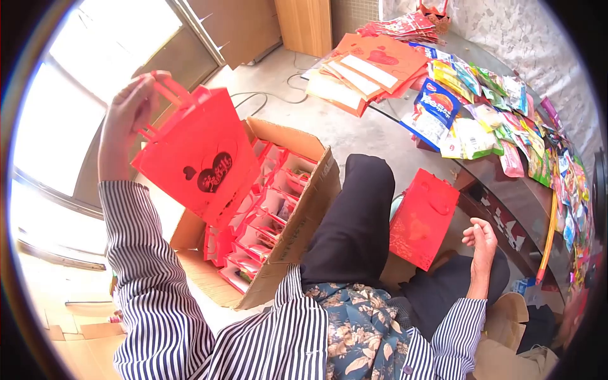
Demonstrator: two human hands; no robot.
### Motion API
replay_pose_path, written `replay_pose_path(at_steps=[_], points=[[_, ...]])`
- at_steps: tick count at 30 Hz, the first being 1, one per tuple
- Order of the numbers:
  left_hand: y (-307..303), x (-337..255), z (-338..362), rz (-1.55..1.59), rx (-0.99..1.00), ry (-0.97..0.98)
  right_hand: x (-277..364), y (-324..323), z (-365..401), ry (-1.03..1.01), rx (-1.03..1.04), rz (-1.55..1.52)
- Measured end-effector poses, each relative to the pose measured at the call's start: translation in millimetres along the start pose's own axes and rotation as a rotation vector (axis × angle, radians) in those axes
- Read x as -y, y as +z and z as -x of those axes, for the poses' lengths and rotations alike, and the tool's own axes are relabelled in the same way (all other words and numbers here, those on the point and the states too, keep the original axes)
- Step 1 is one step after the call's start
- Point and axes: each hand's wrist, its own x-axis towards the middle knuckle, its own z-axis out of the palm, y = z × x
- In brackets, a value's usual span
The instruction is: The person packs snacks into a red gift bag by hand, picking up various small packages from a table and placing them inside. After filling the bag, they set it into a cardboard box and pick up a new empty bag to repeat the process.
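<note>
My left hand (136, 104) is closed around the cord handles of a red paper gift bag (196, 155) printed with dark hearts. The bag hangs tilted over a cardboard box (316, 202), its lower end in front of the box's contents. Several similar red bags (272, 218) stand packed in rows inside, some with small items showing in their open tops. On the right, my right hand (481, 244) is raised above my knee, empty, with its fingers loosely bent and apart. Nearest to it, another red gift bag (424, 218) stands between my legs.
A curved glass-topped table (500, 183) on the right carries many colourful snack packets (481, 126), including a blue one (434, 111). Flat red bags (373, 66) are stacked at its far end. A cable (259, 95) lies on the floor behind the box.
</note>
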Motion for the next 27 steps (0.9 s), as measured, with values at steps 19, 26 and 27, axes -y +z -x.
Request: replay_pose_path(at_steps=[19, 26, 27], points=[[39, 159, 63, -0.241, 0.016, -0.253, -2, 8, -3, 0.028, 0.027, 0.036], [56, 190, 111, -0.833, -0.090, 0.082, 0, 10, -3, 0.026, 0.042, 0.029], [57, 194, 117, -0.787, -0.077, 0.000, 0, 10, -3, 0.029, 0.047, 0.027]])
